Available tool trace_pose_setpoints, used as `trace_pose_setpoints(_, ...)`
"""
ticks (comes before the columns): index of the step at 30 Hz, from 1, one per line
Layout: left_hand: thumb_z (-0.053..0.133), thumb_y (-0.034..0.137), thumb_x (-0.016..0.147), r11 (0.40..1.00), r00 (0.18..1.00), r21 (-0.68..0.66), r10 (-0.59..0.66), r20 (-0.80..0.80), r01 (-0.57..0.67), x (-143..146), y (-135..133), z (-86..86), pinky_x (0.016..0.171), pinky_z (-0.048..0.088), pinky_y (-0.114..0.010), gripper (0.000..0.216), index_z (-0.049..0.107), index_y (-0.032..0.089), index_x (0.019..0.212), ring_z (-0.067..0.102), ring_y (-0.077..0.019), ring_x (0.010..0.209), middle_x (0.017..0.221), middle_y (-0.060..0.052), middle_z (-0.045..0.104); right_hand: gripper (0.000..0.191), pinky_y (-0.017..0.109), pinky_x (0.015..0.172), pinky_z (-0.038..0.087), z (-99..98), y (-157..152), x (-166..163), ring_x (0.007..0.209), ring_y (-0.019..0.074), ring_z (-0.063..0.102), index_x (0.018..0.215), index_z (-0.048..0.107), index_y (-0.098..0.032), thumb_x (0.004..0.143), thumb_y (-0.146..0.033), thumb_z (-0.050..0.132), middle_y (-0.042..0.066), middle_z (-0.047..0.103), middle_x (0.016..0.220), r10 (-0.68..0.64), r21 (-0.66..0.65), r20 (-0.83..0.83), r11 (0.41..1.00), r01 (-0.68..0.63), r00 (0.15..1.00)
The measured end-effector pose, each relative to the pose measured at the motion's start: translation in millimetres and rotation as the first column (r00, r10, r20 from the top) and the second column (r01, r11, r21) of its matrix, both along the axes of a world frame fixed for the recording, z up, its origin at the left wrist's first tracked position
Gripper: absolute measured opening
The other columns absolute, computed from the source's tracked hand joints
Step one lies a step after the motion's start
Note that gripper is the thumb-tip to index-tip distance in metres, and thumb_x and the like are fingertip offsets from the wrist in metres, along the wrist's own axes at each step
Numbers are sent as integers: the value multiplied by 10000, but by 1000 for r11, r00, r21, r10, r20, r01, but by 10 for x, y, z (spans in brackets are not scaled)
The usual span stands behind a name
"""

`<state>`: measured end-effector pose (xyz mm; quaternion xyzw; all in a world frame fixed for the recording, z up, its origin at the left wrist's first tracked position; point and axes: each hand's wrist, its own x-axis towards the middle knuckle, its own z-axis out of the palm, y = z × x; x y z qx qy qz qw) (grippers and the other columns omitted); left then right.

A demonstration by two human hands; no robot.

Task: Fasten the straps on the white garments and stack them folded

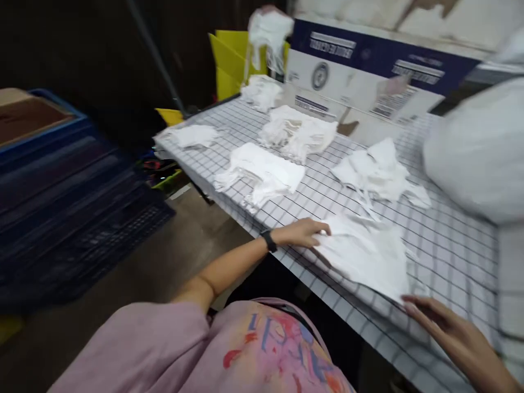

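Note:
A flat stack of white cloth pieces [366, 254] lies near the front edge of a table covered in a white checked cloth [446, 256]. My left hand [301, 232], with a black band on the wrist, rests on the stack's left edge, fingers curled against it. At the stack's near right corner lies my right hand [446, 327], fingers stretched out flat and touching the cloth. The picture is blurred by motion.
Several other piles of white cloth [262, 172] [379, 169] [297, 134] lie farther back on the table. A white and blue cardboard box [360, 76] stands behind them. Stacked blue crates [61, 202] sit at the left, yellow bins [229, 60] behind. Another person's hand lifts white cloth [268, 33] at the back.

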<state>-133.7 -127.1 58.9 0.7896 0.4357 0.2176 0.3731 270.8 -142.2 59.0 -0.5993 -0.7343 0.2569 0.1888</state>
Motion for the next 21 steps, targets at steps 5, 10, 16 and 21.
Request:
trace_pose_setpoints(5, 589, 230, 821, 988, 991, -77, 128, -50, -132, -13, -67, 16, 716, 431, -258, 356, 673, 216, 1167, 589, -165, 717, 792, 16, 668, 410, 470, 847, 633, 166, 23, -82, 893, 327, 772, 983, 806, -267, 790, -619, 724, 92, 809, 1000, -25, -190, -61, 982, 12, 998)
trace_pose_setpoints(10, 605, 265, 825, 984, 986, -74, 163, -27, -165, 47, -76, -4, 743, 441, -259, 273, 697, 243, 1082, 594, -160, 759, 827, 19, 672, 345, 423, 826, 604, 88, 310, -328, 863, 269, 723, 993, 785, -216, 847, -497, 649, 84, 788, 974, -140, 5, -63, 990, 140, 988)
trace_pose_setpoints(16, 616, 293, 852, 984, 985, -43, 172, 11, -171, 60, -77, 98, 806, 469, -262, 266, 694, 251, 1103, 643, -165, 865, 907, 12, 708, 345, 517, 959, 531, -4, 879, -779, 1086, 310, 623, 1135, 774, -201, 935, -235, 495, 136, 717, 1198, 48, 201, 54, 978, -58, 997)
trace_pose_setpoints(21, 630, 315, 880, 985, 984, -41, 169, 63, -166, 59, -80, 198, 828, 476, -260, 245, 680, 247, 1110, 655, -164, 923, 928, 10, 711, 291, 597, 1031, 467, 34, 1048, -1094, 1225, 340, 550, 1133, 776, -267, 949, -223, 556, 93, 722, 1228, 303, 90, 103, 946, -312, 947)
